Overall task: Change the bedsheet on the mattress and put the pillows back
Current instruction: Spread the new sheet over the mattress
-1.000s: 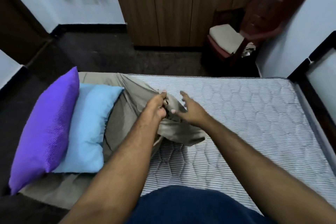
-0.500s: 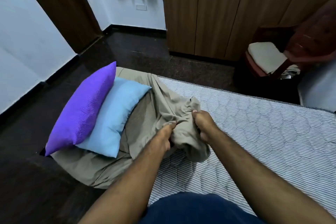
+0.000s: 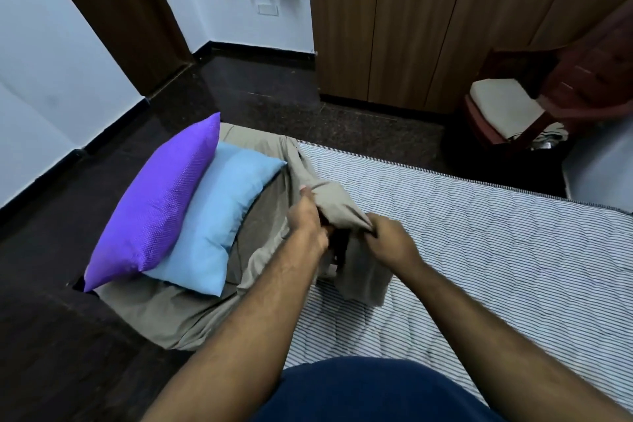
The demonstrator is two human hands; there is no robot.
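At the near edge of the mattress, a dark blue garment [image 3: 370,390] covered the person's lap. Both bare forearms reached forward over the white quilted mattress with thin blue stripes [image 3: 496,250]. The left hand [image 3: 308,221] had its fingers curled round a bunched fold of the wrinkled beige cotton bedsheet [image 3: 260,216], and the right hand [image 3: 388,240], just beside it, pinched the same bunch from the other side; a loose flap hung below them onto the stripes. The rest of the sheet lay gathered over the mattress's left end. On it rested a rectangular light blue fabric pillow [image 3: 226,216], and a shiny purple textured pillow [image 3: 161,202] leaned on that pillow's left side. Beyond the far edge lay dark polished floor [image 3: 274,92], then a brown wooden wardrobe [image 3: 411,20] and, toward the right, a dark red wooden chair with a cream cushion [image 3: 507,110]
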